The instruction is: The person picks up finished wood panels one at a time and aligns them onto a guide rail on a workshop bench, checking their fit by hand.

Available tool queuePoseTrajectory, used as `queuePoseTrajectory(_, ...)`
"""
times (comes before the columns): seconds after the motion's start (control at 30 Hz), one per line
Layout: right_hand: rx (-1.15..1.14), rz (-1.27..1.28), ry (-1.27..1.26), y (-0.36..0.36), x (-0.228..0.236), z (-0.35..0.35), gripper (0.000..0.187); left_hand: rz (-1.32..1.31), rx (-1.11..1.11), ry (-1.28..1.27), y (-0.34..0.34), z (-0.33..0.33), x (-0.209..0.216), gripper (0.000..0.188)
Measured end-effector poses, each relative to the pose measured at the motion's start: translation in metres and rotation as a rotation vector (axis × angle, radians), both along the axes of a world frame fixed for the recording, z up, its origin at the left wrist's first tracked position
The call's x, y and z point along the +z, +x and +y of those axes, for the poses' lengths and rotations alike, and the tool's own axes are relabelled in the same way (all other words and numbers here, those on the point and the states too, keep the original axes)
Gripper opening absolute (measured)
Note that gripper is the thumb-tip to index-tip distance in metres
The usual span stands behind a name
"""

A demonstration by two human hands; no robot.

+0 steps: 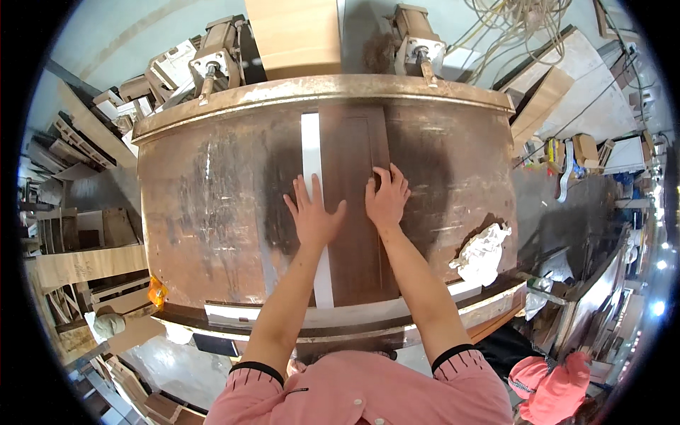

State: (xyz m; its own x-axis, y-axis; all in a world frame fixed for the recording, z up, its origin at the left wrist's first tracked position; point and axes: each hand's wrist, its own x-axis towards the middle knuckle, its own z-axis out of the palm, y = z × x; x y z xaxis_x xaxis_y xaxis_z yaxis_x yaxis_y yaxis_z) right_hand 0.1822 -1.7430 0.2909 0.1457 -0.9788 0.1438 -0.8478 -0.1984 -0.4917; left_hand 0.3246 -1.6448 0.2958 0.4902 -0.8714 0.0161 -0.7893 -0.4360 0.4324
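Note:
A dark brown panel [354, 265] with a framed, door-like face lies lengthwise on a worn brown metal worktable [212, 191]. Along its left side runs a narrow white strip [310, 142]. My left hand [316, 218] lies open with fingers spread, across the white strip and the panel's left part. At the panel's right edge rests my right hand [388, 200]; its fingers are bent but apart, with the thumb over the panel face. Neither hand lifts anything.
A crumpled white sheet [482, 255] lies at the table's right. Beyond the raised far rail [319, 88] stand two pneumatic-looking cylinders [218, 53]. An orange item [157, 291] sits at the left front corner. Boards are stacked around; a person in a pink-red top [556, 382] is at lower right.

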Motion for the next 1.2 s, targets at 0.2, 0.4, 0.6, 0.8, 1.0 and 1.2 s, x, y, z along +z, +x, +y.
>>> queuePoseTrajectory(0.2,0.008,-0.014,-0.06,0.002,-0.007,-0.003,0.032,-0.032,-0.007,0.057,0.003,-0.001,-0.009,0.098)
queuePoseTrajectory(0.4,-0.007,0.015,-0.089,0.002,-0.011,-0.004,0.031,-0.048,-0.003,0.053,0.001,-0.002,-0.012,0.098)
queuePoseTrajectory(0.6,-0.014,0.019,-0.042,0.002,-0.007,-0.004,0.03,-0.055,-0.002,0.056,0.001,-0.001,-0.013,0.098)
queuePoseTrajectory(0.8,-0.01,0.024,-0.048,0.003,-0.003,-0.007,0.032,-0.056,-0.012,0.031,0.003,-0.004,-0.007,0.098)
queuePoseTrajectory(1.0,0.016,-0.101,0.114,-0.022,0.0,0.01,0.059,-0.046,-0.03,0.034,0.0,-0.003,-0.011,0.096)
queuePoseTrajectory(1.2,-0.067,0.078,0.093,-0.072,0.012,0.109,0.072,0.047,-0.107,0.022,0.009,0.04,-0.003,0.086)
